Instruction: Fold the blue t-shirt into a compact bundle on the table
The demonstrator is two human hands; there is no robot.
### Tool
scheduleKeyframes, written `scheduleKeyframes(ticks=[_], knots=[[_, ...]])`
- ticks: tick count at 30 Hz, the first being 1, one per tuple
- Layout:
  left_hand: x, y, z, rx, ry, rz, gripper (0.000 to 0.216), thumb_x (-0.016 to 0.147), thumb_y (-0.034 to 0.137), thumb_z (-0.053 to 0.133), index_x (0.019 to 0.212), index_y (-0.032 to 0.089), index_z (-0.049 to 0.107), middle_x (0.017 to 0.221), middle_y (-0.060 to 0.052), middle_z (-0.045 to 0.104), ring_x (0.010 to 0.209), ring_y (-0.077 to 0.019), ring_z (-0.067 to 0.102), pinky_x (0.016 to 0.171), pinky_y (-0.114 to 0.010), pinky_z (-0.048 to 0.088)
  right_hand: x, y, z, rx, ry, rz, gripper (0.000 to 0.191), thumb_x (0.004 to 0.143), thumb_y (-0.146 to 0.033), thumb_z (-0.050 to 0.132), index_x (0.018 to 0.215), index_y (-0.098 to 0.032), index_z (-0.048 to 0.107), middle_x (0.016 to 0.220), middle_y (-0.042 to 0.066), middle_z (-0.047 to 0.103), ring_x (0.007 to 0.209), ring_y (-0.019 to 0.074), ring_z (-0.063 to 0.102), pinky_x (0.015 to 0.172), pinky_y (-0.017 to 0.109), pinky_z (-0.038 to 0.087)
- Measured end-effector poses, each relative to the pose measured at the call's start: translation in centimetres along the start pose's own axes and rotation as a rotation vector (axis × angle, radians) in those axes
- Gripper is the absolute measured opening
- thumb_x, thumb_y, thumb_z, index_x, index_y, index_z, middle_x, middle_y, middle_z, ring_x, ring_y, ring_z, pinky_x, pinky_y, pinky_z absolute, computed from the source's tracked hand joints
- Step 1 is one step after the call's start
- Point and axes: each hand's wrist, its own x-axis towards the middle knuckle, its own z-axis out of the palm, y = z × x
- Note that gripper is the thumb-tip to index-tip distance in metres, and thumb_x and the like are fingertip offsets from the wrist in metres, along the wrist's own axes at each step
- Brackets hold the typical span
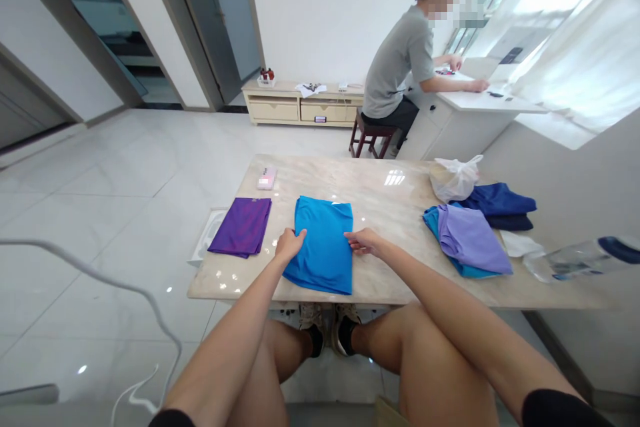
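Note:
A bright blue folded cloth lies flat on the marble-topped table in front of me. My left hand grips its left edge, thumb on top and the other fingers mostly hidden. At the opposite edge, my right hand pinches the fabric between thumb and fingertips. Left of the blue cloth sits a folded purple cloth, apart from both hands. On the right side of the table, a lavender cloth rests on top of blue ones, with dark blue fabric behind it.
A white plastic bag and a clear water bottle are on the table's right. A small pink box stands at its back left. Beyond, a person sits on a stool at a white desk. A grey cable curves at left.

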Motion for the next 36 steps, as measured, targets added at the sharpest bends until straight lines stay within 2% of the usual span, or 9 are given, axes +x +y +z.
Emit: scheduleKeyframes(ticks=[6,9,13,18,22,25,29,32,36], knots=[[-1.9,1.6,0.2,-0.15,-0.066,-0.035,0.028,0.092,0.04,0.075,0.108,0.017,0.076,0.119,-0.018,0.084,0.126,-0.035,0.075,0.095,-0.036,0.059,-1.2,0.1,0.3,-0.042,0.013,-0.046,0.035,0.085,-0.029,0.092,0.075,-0.018,0.059,0.06,-0.003,0.057,0.054,0.0102,0.054,0.048,0.019,0.044],[-3.9,1.4,-0.2,-0.218,-0.167,-0.076,0.028,0.081,0.035,0.085,0.101,0.018,0.075,0.104,-0.014,0.085,0.111,-0.0331,0.08,0.086,-0.036,0.063,-1.9,0.8,-1.4,-0.072,0.02,-0.088,0.029,0.081,-0.026,0.093,0.081,-0.018,0.066,0.07,-0.001,0.065,0.066,0.0134,0.065,0.057,0.02,0.05],[-5.8,1.3,-0.8,-0.303,-0.327,-0.167,0.038,0.07,0.04,0.095,0.089,0.018,0.07,0.083,-0.012,0.082,0.085,-0.0299,0.081,0.073,-0.036,0.065,-2.7,2.8,-3.9,-0.101,-0.019,-0.054,0.034,0.078,-0.033,0.096,0.089,-0.016,0.07,0.083,0.006,0.074,0.076,0.0207,0.073,0.067,0.03,0.061],[-4.9,2.2,-0.4,-0.375,-0.339,-0.181,0.047,0.075,0.057,0.093,0.085,0.02,0.066,0.078,-0.011,0.078,0.081,-0.0261,0.079,0.071,-0.033,0.064,-1.7,4.3,-4.9,-0.094,-0.081,0.009,0.049,0.079,-0.05,0.098,0.096,-0.012,0.071,0.084,0.01,0.076,0.08,0.0238,0.075,0.069,0.034,0.065],[-3.1,2.2,0.8,-0.371,-0.343,-0.162,0.044,0.067,0.044,0.1,0.078,0.021,0.064,0.063,-0.002,0.069,0.068,-0.0228,0.071,0.06,-0.031,0.056,-0.5,4.3,-4.9,-0.089,-0.162,0.004,0.045,0.081,-0.048,0.097,0.098,-0.011,0.077,0.086,0.012,0.079,0.08,0.0224,0.075,0.067,0.029,0.062],[-1.8,2.3,0.6,-0.367,-0.339,-0.138,0.042,0.061,0.036,0.103,0.077,0.02,0.068,0.066,-0.002,0.071,0.074,-0.0237,0.071,0.062,-0.03,0.054,-0.4,4.0,-5.7,-0.01,-0.229,-0.09,0.043,0.08,-0.045,0.098,0.102,-0.013,0.082,0.099,0.013,0.084,0.091,0.0236,0.077,0.074,0.028,0.062],[-1.1,2.8,-1.1,-0.461,-0.298,0.102,0.047,0.07,0.057,0.094,0.088,0.016,0.077,0.091,-0.008,0.082,0.094,-0.0265,0.074,0.079,-0.033,0.057,-1.1,3.3,-7.8,0.143,-0.232,-0.392,0.053,0.079,-0.06,0.094,0.108,-0.017,0.086,0.116,0.011,0.084,0.11,0.0271,0.075,0.095,0.035,0.061],[-1.3,3.4,-2.0,-0.536,-0.256,0.209,0.057,0.073,0.067,0.088,0.095,0.015,0.079,0.099,-0.01,0.083,0.098,-0.0271,0.074,0.086,-0.035,0.056,-1.7,3.0,-8.8,0.183,-0.165,-0.543,0.062,0.077,-0.073,0.087,0.105,-0.018,0.086,0.107,0.007,0.084,0.103,0.0256,0.074,0.097,0.038,0.058],[-2.0,4.3,-2.5,-0.577,-0.17,0.25,0.049,0.074,0.059,0.089,0.094,0.015,0.079,0.095,-0.008,0.082,0.095,-0.0246,0.072,0.089,-0.035,0.056,-2.9,2.7,-9.5,0.134,-0.027,-0.632,0.061,0.075,-0.078,0.085,0.086,-0.019,0.083,0.085,0.003,0.079,0.088,0.0231,0.069,0.086,0.035,0.056]])
